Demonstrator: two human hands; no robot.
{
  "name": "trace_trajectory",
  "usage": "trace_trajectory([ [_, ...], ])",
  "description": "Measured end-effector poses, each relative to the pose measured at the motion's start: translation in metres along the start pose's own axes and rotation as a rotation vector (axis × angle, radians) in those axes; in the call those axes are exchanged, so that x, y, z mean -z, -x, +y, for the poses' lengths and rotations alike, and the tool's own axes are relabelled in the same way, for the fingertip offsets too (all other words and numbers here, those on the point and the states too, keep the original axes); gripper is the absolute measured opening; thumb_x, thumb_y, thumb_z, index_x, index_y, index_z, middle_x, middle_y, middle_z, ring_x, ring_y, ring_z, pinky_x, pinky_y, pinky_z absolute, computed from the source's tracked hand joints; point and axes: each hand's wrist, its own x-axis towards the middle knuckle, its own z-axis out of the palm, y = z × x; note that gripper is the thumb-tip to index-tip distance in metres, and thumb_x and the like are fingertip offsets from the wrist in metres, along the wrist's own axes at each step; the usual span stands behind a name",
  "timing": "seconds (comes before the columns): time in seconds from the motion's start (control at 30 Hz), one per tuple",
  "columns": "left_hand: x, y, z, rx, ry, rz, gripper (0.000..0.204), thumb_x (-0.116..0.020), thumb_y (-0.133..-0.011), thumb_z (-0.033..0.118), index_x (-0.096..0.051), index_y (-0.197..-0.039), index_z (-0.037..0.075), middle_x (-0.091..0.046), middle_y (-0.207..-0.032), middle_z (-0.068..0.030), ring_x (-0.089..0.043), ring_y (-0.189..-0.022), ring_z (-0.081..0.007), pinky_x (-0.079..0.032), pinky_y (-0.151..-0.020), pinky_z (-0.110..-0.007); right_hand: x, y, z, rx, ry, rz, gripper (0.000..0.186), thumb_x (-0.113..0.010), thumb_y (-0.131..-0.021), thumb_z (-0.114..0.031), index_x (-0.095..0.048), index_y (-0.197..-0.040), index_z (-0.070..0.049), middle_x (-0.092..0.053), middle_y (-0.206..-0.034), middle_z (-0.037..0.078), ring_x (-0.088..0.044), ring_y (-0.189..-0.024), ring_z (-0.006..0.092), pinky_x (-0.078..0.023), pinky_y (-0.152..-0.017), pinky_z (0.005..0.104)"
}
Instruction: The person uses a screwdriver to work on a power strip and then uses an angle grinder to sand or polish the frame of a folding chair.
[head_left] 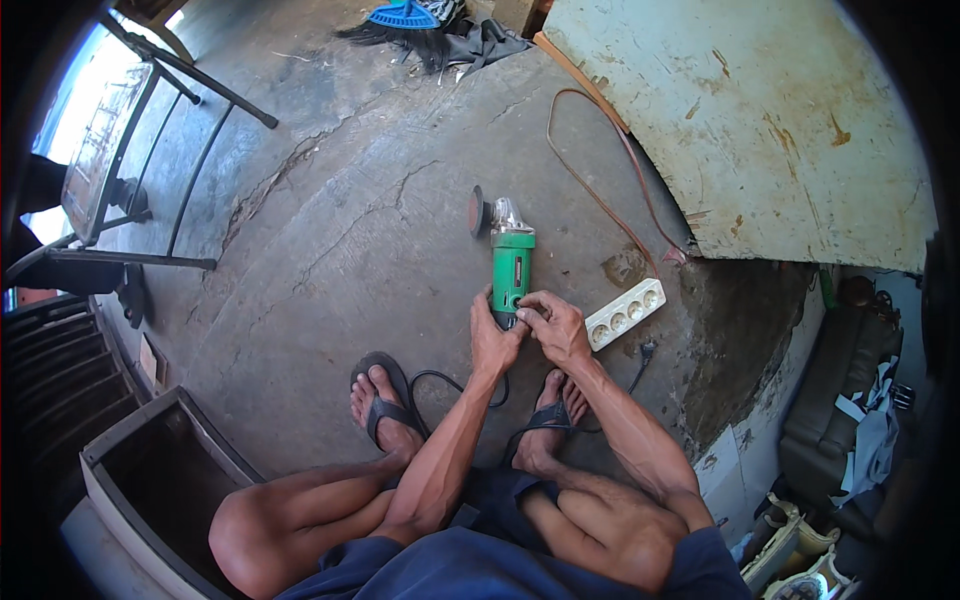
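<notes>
A green angle grinder (512,268) points away from me, a disc (478,212) on the left side of its silver head. My left hand (492,335) is closed round its black rear end. My right hand (552,325) pinches at the rear of the green body; what its fingertips touch exactly is too small to tell. A black cord (440,374) loops between my sandalled feet, and a black plug (647,350) lies on the floor. Right of the grinder is a white power strip (625,312) on an orange-brown cable, with no plug in its visible sockets.
A large stained pale panel (740,120) fills the upper right. A metal-framed bench (110,150) stands upper left, a broom head (400,18) lies at the back. An open grey box (105,460) is beside my left knee; a dark padded item (835,400) with scraps is at right.
</notes>
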Motion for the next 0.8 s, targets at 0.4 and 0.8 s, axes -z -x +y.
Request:
trace_trajectory([
  [0.4,0.008,0.0,-0.001,-0.002,-0.022,-0.023,0.083,-0.082,-0.072,0.015,-0.04,-0.143,0.003,-0.053,-0.128,-0.0251,-0.052,-0.121,-0.0424,-0.043,-0.104,-0.048,-0.007,-0.01,-0.011,-0.108,-0.122,0.051,0.018,-0.072,-0.089,-0.014,-0.073,-0.1,0.0,-0.066,-0.089,0.009,-0.064,-0.068,0.0134,-0.051,-0.063,0.0307],
  [0.8,0.001,0.0,-0.004,-0.023,-0.021,-0.013,0.082,-0.081,-0.072,0.015,-0.04,-0.143,0.002,-0.052,-0.129,-0.0255,-0.051,-0.122,-0.0426,-0.042,-0.105,-0.048,-0.003,-0.007,-0.008,0.364,0.334,0.158,0.011,-0.071,-0.088,-0.015,-0.071,-0.096,-0.008,-0.067,-0.09,0.011,-0.068,-0.081,0.0353,-0.056,-0.068,0.0418],
])
